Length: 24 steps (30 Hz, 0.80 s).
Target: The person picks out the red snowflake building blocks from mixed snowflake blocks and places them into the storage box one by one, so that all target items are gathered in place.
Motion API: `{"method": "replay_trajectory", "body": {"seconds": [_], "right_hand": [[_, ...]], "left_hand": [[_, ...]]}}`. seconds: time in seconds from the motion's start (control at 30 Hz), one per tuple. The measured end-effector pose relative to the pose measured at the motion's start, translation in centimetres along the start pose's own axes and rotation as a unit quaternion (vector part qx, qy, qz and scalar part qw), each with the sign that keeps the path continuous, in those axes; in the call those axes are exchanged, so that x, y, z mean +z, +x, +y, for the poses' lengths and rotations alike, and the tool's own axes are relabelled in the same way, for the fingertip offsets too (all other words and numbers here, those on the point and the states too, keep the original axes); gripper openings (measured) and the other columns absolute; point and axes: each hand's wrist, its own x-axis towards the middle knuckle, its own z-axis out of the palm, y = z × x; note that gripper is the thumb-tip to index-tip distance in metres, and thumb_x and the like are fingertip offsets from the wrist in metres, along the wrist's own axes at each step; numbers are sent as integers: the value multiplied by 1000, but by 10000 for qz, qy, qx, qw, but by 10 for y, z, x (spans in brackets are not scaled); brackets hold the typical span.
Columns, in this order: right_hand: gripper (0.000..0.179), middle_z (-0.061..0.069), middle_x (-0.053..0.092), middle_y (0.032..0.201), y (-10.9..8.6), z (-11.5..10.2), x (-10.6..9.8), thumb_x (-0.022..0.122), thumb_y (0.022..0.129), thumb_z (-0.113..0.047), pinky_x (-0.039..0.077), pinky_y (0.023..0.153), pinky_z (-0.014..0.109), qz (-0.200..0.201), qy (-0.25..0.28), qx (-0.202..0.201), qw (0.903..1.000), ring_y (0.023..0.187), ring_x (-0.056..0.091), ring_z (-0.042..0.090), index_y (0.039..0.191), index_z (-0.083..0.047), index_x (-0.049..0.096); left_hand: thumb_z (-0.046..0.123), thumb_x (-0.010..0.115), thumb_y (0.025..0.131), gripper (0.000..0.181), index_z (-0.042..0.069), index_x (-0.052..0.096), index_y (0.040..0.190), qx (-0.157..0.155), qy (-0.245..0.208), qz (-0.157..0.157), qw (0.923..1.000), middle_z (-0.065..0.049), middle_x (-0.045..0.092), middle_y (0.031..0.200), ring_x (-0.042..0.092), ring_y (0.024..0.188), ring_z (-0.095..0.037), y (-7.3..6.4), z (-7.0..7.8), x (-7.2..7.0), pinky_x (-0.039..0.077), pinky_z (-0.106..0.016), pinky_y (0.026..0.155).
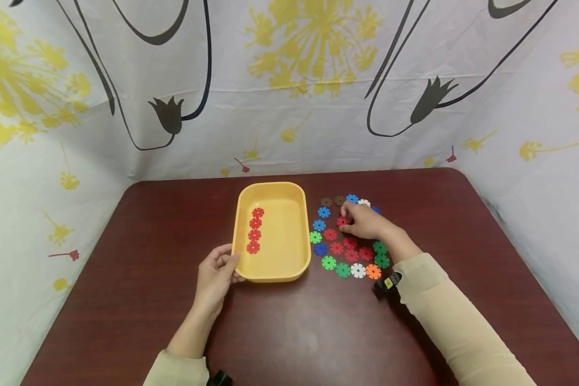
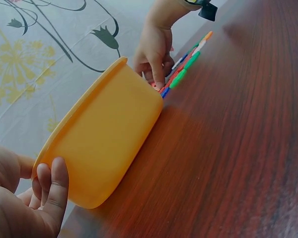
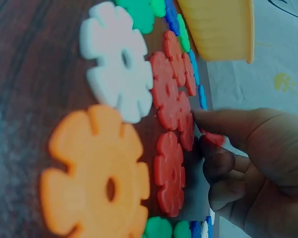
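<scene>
Your left hand [image 1: 217,271] grips the near-left corner of a smooth yellow rectangular plastic tray [image 1: 284,241], thumb at the rim, fingers against the outer wall. Inside, four red flower-shaped plastic discs [image 1: 254,235] with notched edges lie in a column towards the left. Right of the tray, on the glossy, dark reddish wood-grained table [image 1: 294,332], blue, green, white, brown and orange notched plastic discs [image 1: 358,271] curve around several flat red ones [image 1: 351,255]. Your right hand [image 1: 366,222] pinches a red notched plastic disc [image 3: 213,138] between thumb and fingertips, beyond those red discs.
</scene>
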Motion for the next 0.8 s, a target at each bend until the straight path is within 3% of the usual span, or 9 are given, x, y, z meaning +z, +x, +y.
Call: {"method": "replay_trajectory", "body": {"seconds": [0.2,0.5,0.8], "right_hand": [[43,17,62,108,-3,-2,-2,76,92,-16,51,75,40,66,-96,116,9999,83,58,24,125,0,54],[34,6,64,82,0,-2,-1,77,93,-19,50,71,36,302,-342,-124,9989,71,54,19,117,2,66],[35,6,68,89,2,-14,-4,79,90,-25,53,62,34,1254,-101,-505,9908,67,57,18,115,-3,67]], "left_hand": [[7,62,101,32,-1,56,132,-29,-23,-36,10000,-17,59,89,60,61,-13,-1,-1,0,59,-25,59],[6,61,101,33,-1,55,132,-6,-11,-11,10000,-17,59,89,59,61,-12,-1,-1,-2,59,-25,59],[8,61,101,33,0,55,132,-27,-17,-24,10000,-17,59,91,60,62,-13,2,1,0,59,-26,60]]}}
